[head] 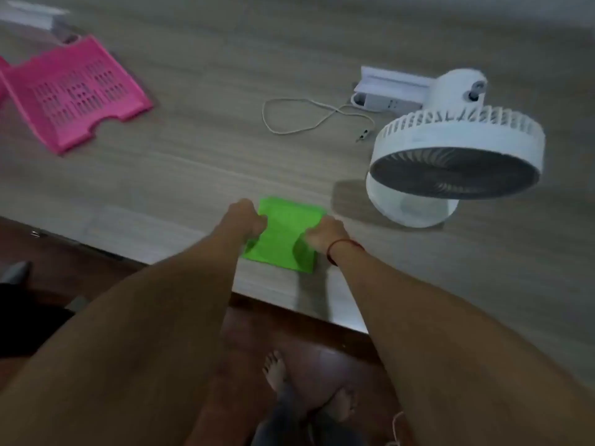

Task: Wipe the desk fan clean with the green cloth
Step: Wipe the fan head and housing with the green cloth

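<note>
Green cloth [285,231] lies folded flat at the desk's [199,146] near edge. I read it as soft, light, limp: it'll bunch easily, so pinch the side edges or scoop it whole. Left hand [246,220] and right hand [323,235] are both curled closed on its left and right edges; firm grip or just pressing, I can't tell. Desk fan [450,156] stands further right along the desk, apart from the cloth: light plastic, thin grille ribs look fragile, so I'd steady it by the base. Loose cable [309,115] behind. No readable writing; frame's blurry.

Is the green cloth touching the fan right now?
No, the green cloth lies near the desk edge under both hands, with bare desk between it and the white fan.
</note>
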